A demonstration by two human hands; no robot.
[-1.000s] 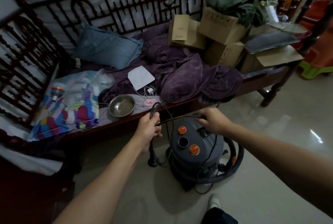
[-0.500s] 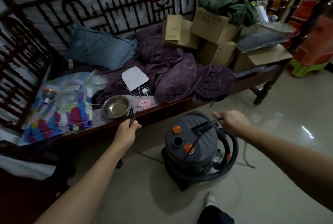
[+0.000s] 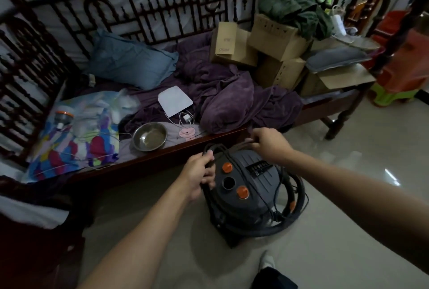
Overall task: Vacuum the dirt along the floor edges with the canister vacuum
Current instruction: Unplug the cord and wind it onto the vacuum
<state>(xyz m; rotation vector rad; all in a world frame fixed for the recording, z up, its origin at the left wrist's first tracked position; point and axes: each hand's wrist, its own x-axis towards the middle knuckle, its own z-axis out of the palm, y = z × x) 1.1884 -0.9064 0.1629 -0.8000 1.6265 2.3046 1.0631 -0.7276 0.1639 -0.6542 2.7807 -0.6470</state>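
Note:
A grey canister vacuum (image 3: 246,186) with orange knobs stands on the tiled floor in front of a wooden daybed. Its black hose (image 3: 294,214) coils around its right side. A black power cord (image 3: 222,149) runs in loops over the vacuum's top. My left hand (image 3: 199,172) grips cord loops at the vacuum's left edge. My right hand (image 3: 267,142) pinches the cord just above the vacuum's far rim. The cord's plug is hidden.
The dark wooden daybed (image 3: 162,156) holds a purple blanket (image 3: 232,100), a blue pillow (image 3: 132,63), a steel bowl (image 3: 149,136) and cardboard boxes (image 3: 274,42). Plastic stools (image 3: 399,79) stand at right. Glossy floor (image 3: 348,184) stretches right of the vacuum. My foot (image 3: 267,261) shows below.
Both hands have come back together over the vacuum. The left hand, stretched out toward the bed half a second ago, now holds cord loops at the canister's left edge.

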